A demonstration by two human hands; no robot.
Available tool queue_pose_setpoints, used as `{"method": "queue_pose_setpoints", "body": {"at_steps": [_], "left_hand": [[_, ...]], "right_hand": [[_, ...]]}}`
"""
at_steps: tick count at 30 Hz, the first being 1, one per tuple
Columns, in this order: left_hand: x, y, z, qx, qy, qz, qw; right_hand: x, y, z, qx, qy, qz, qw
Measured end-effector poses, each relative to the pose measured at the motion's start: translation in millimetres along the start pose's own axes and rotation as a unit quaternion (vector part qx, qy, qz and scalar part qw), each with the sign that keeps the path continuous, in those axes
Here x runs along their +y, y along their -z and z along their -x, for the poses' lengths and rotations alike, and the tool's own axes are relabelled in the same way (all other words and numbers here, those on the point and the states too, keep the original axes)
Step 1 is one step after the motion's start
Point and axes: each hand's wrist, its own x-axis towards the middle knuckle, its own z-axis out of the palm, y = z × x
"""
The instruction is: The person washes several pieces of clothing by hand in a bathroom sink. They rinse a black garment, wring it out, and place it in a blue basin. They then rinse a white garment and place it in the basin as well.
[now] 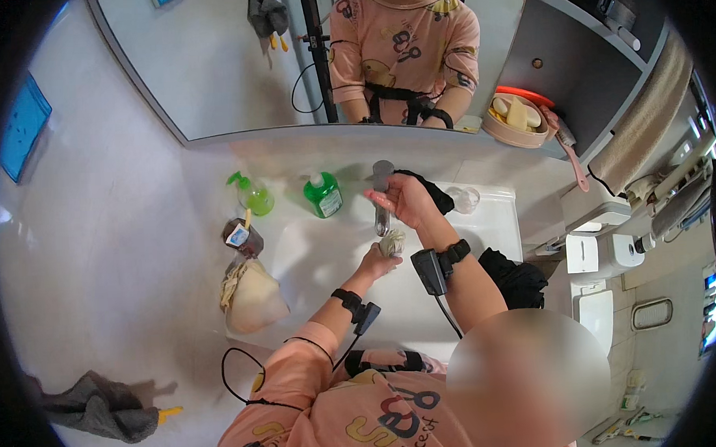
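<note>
My left hand (378, 265) is closed around a bunched, pale cloth-like item (393, 243), just below the spout of a chrome faucet (383, 221). The item's exact kind is unclear. My right hand (409, 199) is raised beside the faucet, its fingers apart and overlapping the faucet body from this angle. Whether they touch the metal cannot be told. Nothing shows in that hand. Both hands are over a white washbasin (330, 283). Behind my right hand lies a black cloth (431, 191), partly hidden by it.
Along the basin's back stand a green pump bottle (256, 198) and a green soap bottle (323, 196). A dark cup (247, 239) and a cream bag (257, 301) sit at the left rim. Black fabric (514, 280) drapes the right rim; a clear glass (466, 200) stands behind. A mirror (223, 80) rises ahead.
</note>
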Motion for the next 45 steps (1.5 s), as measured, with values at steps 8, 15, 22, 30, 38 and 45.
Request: {"method": "queue_pose_setpoints", "body": {"at_steps": [8, 15, 22, 30, 38, 45], "left_hand": [[38, 7, 38, 0.008, -0.009, 0.057, 0.998], [3, 16, 29, 0.011, 0.000, 0.217, 0.976], [-29, 29, 10, 0.109, -0.069, -0.037, 0.991], [2, 36, 41, 0.142, -0.060, -0.319, 0.935], [28, 33, 31, 0.106, -0.074, -0.155, 0.979], [42, 19, 39, -0.035, -0.064, 0.336, 0.939]], "right_hand": [[22, 28, 15, 0.096, 0.125, 0.197, 0.968], [124, 83, 28, 0.111, 0.020, 0.375, 0.920], [143, 97, 13, 0.086, 0.110, 0.538, 0.832], [142, 78, 22, 0.105, 0.181, 0.588, 0.782], [141, 110, 40, 0.197, 0.276, 0.553, 0.761], [130, 111, 44, 0.166, 0.229, 0.399, 0.873]]}}
